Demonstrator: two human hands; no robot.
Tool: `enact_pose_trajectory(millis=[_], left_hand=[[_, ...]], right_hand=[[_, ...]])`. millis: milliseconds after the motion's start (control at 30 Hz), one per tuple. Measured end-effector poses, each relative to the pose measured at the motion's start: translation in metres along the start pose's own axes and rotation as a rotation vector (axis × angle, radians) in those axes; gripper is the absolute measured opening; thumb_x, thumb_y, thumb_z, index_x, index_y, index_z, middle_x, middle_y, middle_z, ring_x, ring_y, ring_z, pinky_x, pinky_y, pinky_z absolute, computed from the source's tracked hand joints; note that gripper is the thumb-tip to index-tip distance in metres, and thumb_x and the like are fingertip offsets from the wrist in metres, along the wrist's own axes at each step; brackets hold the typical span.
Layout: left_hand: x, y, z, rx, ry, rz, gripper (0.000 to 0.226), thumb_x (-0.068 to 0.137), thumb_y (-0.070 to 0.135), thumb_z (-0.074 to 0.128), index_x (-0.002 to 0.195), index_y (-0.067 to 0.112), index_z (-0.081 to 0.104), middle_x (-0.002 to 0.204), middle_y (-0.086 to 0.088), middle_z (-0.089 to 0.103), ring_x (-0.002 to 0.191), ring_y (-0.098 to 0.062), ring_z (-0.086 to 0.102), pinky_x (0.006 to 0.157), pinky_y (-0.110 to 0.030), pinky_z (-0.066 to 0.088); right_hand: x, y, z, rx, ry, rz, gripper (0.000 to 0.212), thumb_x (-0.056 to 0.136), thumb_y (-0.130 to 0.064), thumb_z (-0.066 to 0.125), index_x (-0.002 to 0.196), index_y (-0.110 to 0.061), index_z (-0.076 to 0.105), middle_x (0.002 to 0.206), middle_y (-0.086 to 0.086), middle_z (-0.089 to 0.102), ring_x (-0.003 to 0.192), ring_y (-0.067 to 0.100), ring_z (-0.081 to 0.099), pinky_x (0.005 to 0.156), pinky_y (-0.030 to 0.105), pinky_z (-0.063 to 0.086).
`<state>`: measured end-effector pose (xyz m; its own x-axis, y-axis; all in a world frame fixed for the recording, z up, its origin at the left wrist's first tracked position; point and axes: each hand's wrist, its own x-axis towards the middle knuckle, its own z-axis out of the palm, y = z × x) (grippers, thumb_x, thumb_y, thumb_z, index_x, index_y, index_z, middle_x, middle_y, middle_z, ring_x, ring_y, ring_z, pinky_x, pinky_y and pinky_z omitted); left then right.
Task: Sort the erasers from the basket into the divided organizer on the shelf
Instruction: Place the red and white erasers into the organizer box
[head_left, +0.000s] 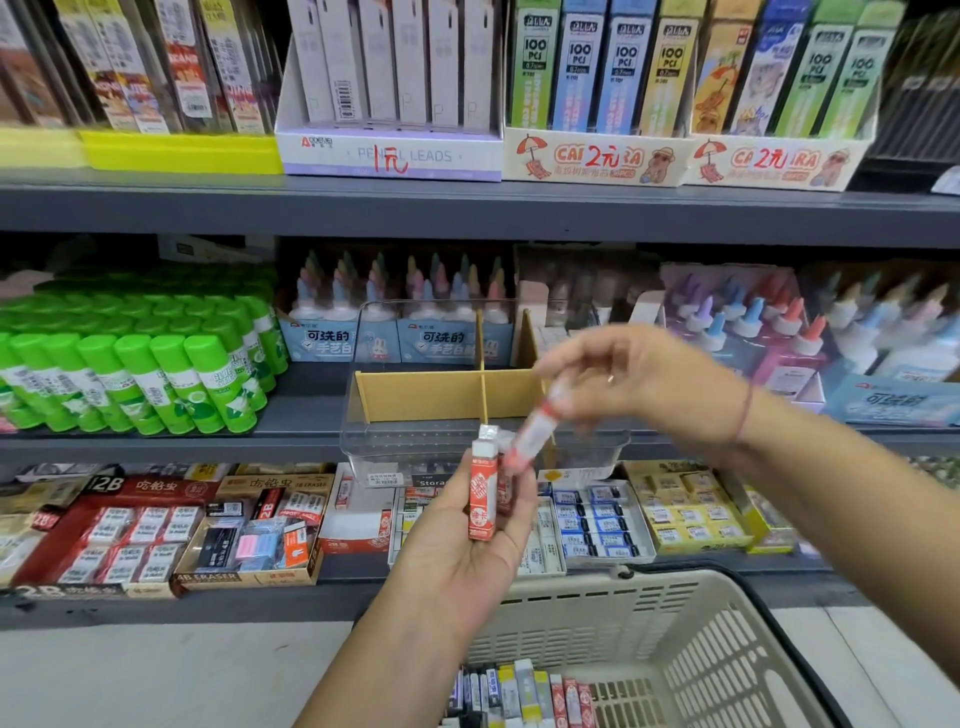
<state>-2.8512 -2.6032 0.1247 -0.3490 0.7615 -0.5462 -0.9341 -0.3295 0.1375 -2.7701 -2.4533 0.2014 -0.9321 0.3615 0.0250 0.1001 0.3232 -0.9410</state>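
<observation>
My right fingers (569, 365) pinch one eraser (535, 436) by its end, so it may slip past the organizer (415, 401); left fingers (521, 512) grip others (483, 493).

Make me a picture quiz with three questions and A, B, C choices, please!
1. Where is the basket?
A. on the top shelf
B. low down, in front of the shelves
C. behind the shelves

2. What colour are the glue sticks on the left?
A. green
B. purple
C. black

3. What is the right hand doing?
A. hanging empty
B. holding a red-and-white eraser
C. pressing the floor

Answers:
1. B, because the basket sits at the bottom of the view, below the shelves.
2. A, because their caps and labels are green.
3. B, because its fingers pinch the eraser in front of the organizer.
</observation>
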Motion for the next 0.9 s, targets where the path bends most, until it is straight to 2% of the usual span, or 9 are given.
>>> enact_pose_trajectory(millis=[100,200,300,400,500,567,733,833,900], left_hand=[[0.0,0.001,-0.001,-0.019,0.038,0.003,0.029,0.086,0.012,0.067,0.105,-0.01,0.066,0.1,-0.021,0.067,0.088,-0.023,0.065,0.063,-0.038,0.061],[-0.001,0.001,0.0,-0.01,0.041,0.001,0.03,0.086,0.012,0.067,0.106,-0.011,0.066,0.102,-0.022,0.067,0.087,-0.024,0.065,0.063,-0.038,0.06],[0.0,-0.001,0.001,-0.013,0.048,0.002,0.031,0.086,0.013,0.067,0.106,-0.01,0.065,0.098,-0.022,0.068,0.087,-0.024,0.066,0.064,-0.039,0.06],[0.001,-0.001,0.001,-0.01,0.062,0.005,0.031,0.085,0.012,0.067,0.105,-0.011,0.065,0.096,-0.022,0.068,0.089,-0.025,0.065,0.065,-0.04,0.06],[0.001,0.0,0.002,-0.015,0.059,0.005,0.03,0.084,0.012,0.067,0.101,-0.012,0.066,0.093,-0.022,0.069,0.086,-0.025,0.066,0.064,-0.041,0.06],[0.0,-0.001,0.002,-0.009,0.065,0.008,0.029,0.083,0.012,0.067,0.099,-0.012,0.066,0.092,-0.022,0.069,0.086,-0.026,0.066,0.064,-0.041,0.06],[0.002,-0.003,0.002,0.009,0.076,0.005,0.027,0.085,0.013,0.067,0.099,-0.011,0.067,0.097,-0.023,0.069,0.089,-0.026,0.066,0.062,-0.04,0.061],[0.003,-0.003,0.001,-0.001,0.083,0.007,0.028,0.084,0.013,0.068,0.098,-0.011,0.067,0.094,-0.022,0.069,0.087,-0.025,0.065,0.063,-0.04,0.06],[0.003,-0.003,0.001,-0.009,0.078,0.002,0.028,0.082,0.013,0.069,0.097,-0.011,0.067,0.092,-0.021,0.069,0.086,-0.024,0.064,0.067,-0.04,0.059]], right_hand=[[0.022,-0.001,-0.046,-0.014,0.207,0.007,0.021,0.079,0.007,0.065,0.098,-0.001,0.066,0.071,0.005,0.067,0.057,0.009,0.063,0.06,0.017,0.055],[0.054,0.013,-0.074,-0.439,0.358,0.025,0.014,0.081,-0.001,0.07,0.092,-0.007,0.067,0.08,0.007,0.065,0.067,0.012,0.062,0.07,0.022,0.055],[0.084,0.033,-0.073,-0.861,0.241,0.042,0.018,0.081,-0.012,0.072,0.098,-0.014,0.069,0.088,0.003,0.064,0.078,0.015,0.057,0.071,0.021,0.043],[0.102,0.052,-0.058,-1.073,0.112,-0.023,0.018,0.083,-0.015,0.068,0.102,-0.017,0.068,0.095,-0.003,0.057,0.089,0.019,0.057,0.072,0.018,0.035],[0.11,0.064,-0.051,-1.147,0.082,-0.079,0.021,0.086,-0.011,0.061,0.105,-0.019,0.066,0.109,0.001,0.061,0.093,0.02,0.056,0.077,0.02,0.038],[0.112,0.069,-0.049,-1.156,0.084,-0.104,0.022,0.087,-0.011,0.06,0.108,-0.019,0.063,0.11,0.003,0.063,0.091,0.022,0.057,0.076,0.022,0.041],[0.112,0.074,-0.045,-1.213,0.144,-0.084,0.037,0.088,-0.014,0.062,0.123,-0.019,0.05,0.119,0.008,0.06,0.1,0.028,0.059,0.084,0.035,0.051],[0.112,0.073,-0.046,-1.166,0.152,-0.071,0.039,0.085,-0.014,0.066,0.121,-0.018,0.05,0.119,0.007,0.058,0.103,0.028,0.058,0.084,0.032,0.049],[0.112,0.07,-0.048,-1.114,0.159,-0.082,0.041,0.083,-0.012,0.068,0.12,-0.016,0.052,0.114,0.006,0.059,0.097,0.023,0.057,0.078,0.024,0.043]])
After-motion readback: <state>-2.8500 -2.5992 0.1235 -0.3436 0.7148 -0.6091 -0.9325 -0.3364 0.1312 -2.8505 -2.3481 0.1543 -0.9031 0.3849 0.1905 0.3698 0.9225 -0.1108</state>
